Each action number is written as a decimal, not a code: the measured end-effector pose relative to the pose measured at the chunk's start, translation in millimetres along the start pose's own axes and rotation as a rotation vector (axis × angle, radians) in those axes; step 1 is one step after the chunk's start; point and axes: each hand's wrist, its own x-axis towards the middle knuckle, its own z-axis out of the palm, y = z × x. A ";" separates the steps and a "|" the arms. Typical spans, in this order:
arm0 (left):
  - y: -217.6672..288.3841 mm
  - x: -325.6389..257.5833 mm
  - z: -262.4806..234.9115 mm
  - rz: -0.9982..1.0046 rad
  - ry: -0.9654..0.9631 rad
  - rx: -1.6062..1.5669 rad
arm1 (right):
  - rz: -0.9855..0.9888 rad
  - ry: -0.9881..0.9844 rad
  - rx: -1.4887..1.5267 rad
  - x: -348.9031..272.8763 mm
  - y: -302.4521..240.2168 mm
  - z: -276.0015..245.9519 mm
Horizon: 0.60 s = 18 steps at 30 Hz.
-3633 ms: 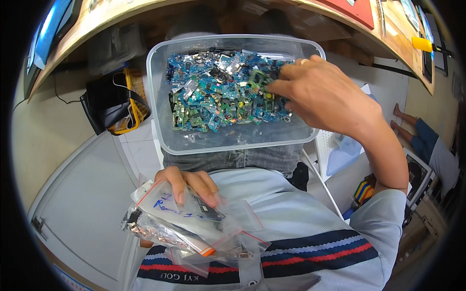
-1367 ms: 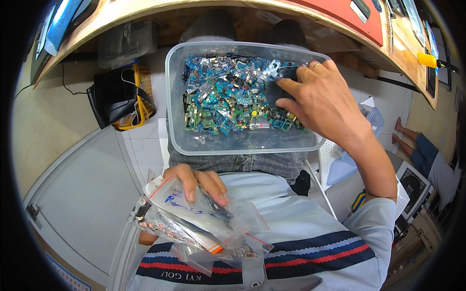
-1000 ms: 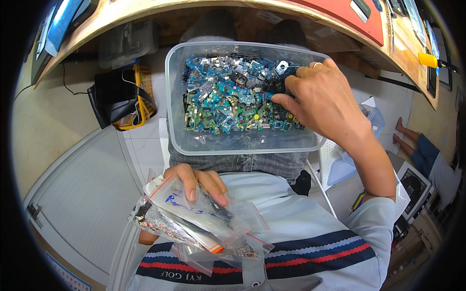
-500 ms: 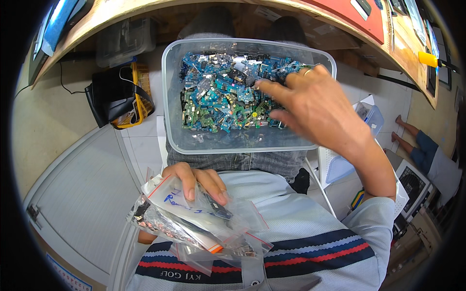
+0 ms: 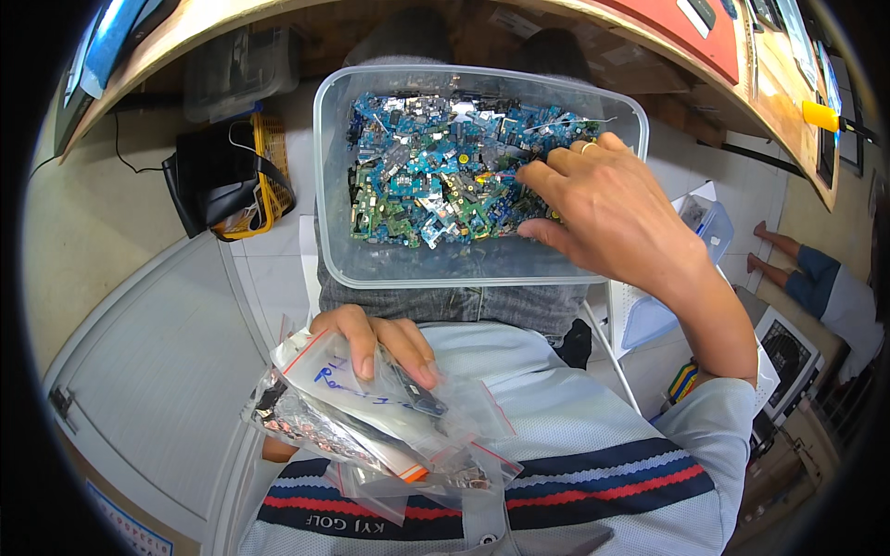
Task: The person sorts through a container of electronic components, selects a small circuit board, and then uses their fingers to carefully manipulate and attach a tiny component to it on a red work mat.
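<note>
A clear plastic tub (image 5: 417,269) rests on my lap, holding a thick heap of small blue and green circuit boards (image 5: 436,176). My right hand (image 5: 603,199) reaches into the tub's right side. Its fingers curve down onto the boards, with a gap between thumb and forefinger. Nothing shows in that gap, though some fingertips are hidden. Against my belly, my left hand (image 5: 371,343) grips a bundle of clear zip bags (image 5: 371,408). One bag has blue handwriting, and silvery and dark parts show through the plastic.
Beyond the tub curves the edge of a wooden bench (image 5: 371,18). On the floor at left, a black bag (image 5: 204,185) leans in a yellow basket (image 5: 271,176). A lidded clear box (image 5: 241,69) is under the bench. Another person (image 5: 825,278) is at far right.
My right hand has dipped lower onto the boards. Boards in the middle have been turned over and shifted, baring more green ones. My left hand stays on the bags.
</note>
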 end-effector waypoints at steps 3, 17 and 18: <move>4.4 2.7 -9.3 -0.036 -0.120 -0.037 | 0.025 0.001 0.000 3.4 1.3 6.4; 4.5 -0.3 -19.3 -0.049 -0.198 -0.027 | -0.031 -0.089 -0.018 -0.5 8.8 -3.2; 4.3 -1.2 -19.0 -0.047 -0.190 -0.026 | -0.017 -0.060 -0.044 -1.7 11.1 -8.9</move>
